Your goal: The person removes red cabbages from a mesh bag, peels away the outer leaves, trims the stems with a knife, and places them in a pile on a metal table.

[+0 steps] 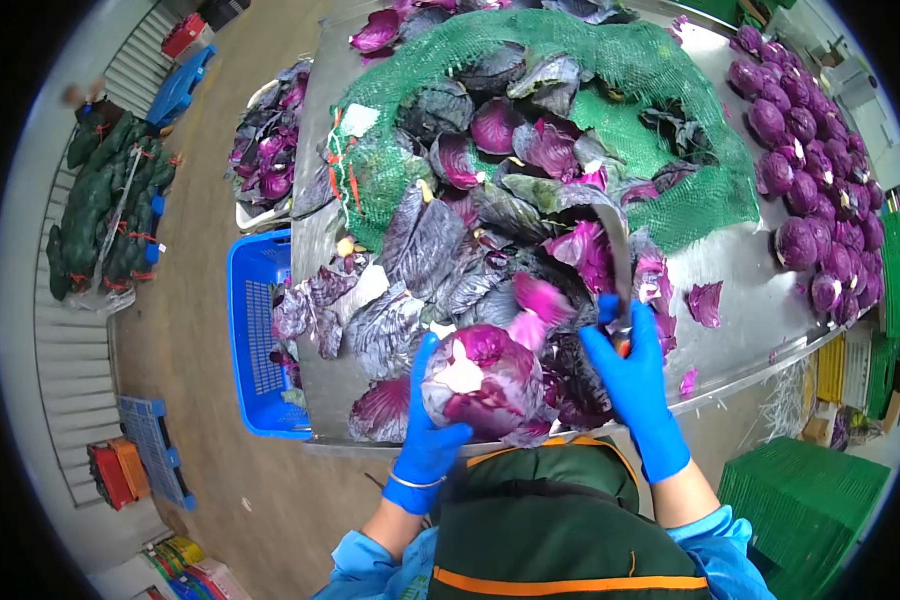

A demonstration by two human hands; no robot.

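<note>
My left hand (427,440), in a blue glove, grips a red cabbage (490,385) from its left side near the table's front edge. The cabbage's pale cut stem faces up and to the left. In my gloved right hand (630,365) is a knife (618,255), its blade pointing away from me and its handle mostly hidden by my fingers. A loose purple leaf (537,310), smeared by motion, shows just beyond the cabbage. Many loose outer leaves (425,240) lie piled around both hands, reaching a green mesh net (690,190) farther back.
Whole red cabbages (810,190) are heaped on the right of the metal table (740,300). A blue basket (260,340) and a white leaf-filled container (270,140) stand at its left. Green crates (805,500) are at lower right; filled net sacks (105,210) stand across the floor.
</note>
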